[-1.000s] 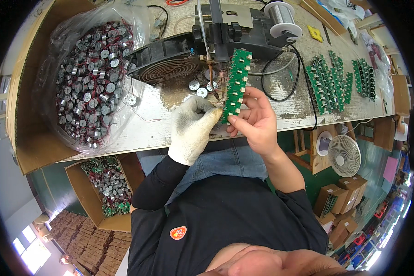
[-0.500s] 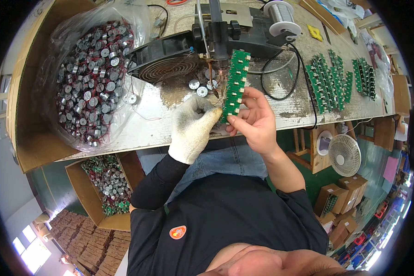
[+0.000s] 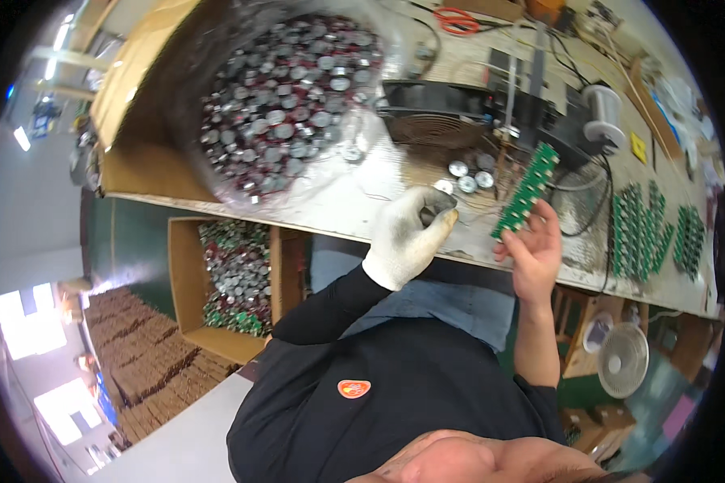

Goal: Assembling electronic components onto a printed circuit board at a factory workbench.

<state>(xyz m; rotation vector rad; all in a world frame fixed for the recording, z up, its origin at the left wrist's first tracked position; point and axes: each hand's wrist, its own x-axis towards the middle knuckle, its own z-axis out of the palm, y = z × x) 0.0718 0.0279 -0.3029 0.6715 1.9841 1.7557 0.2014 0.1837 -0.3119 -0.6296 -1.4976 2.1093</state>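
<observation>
My right hand (image 3: 533,256), bare, pinches the lower end of a long green circuit board strip (image 3: 528,191), which tilts up and to the right. Pale connectors line one edge of the strip. My left hand (image 3: 411,235), in a white knitted glove, is apart from the board, over the table's near edge. Its thumb and fingers curl together, and I cannot make out what is between them. Just beyond the glove lie several small round metal motors (image 3: 466,184). Behind the board stands a soldering fixture (image 3: 509,133) with an upright post.
A plastic-lined carton (image 3: 149,165) of motors with red wires fills the table's left. A black fan (image 3: 439,129) sits behind my left hand, and a solder wire spool (image 3: 604,115) at the back right. More green boards (image 3: 638,233) lie right. Below stands another carton (image 3: 187,278) of parts.
The view has swung, so the bench appears farther right. My left hand has left the board's lower end and moved leftward from it. My right hand still holds the strip, now more tilted.
</observation>
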